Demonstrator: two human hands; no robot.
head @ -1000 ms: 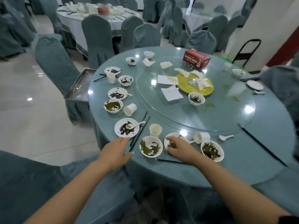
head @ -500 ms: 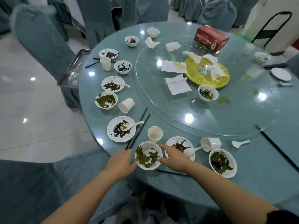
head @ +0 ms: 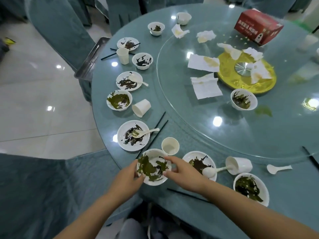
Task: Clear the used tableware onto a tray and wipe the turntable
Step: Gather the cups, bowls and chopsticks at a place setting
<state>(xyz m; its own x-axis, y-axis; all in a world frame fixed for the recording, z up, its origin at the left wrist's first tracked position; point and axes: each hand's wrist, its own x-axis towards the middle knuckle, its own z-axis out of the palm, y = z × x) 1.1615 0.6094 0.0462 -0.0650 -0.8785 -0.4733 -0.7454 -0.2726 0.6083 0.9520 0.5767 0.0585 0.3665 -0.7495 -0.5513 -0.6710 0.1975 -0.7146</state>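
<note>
Now both hands, left hand (head: 126,176) and right hand (head: 185,175), grip the bowl (head: 153,167).

a restaurant banquet hall. the round worktop (head: 198,211) wears a teal cloth and carries a big glass turntable (head: 224,128), ringed with many place settings: used white bowls (head: 119,100), plates (head: 133,135), paper cups (head: 170,146) and black chopsticks (head: 158,131). chairs (head: 58,26) in matching teal covers stand around it on a glossy tiled floor (head: 34,104), and a metal tray (head: 91,59) waits at the edge.
</note>
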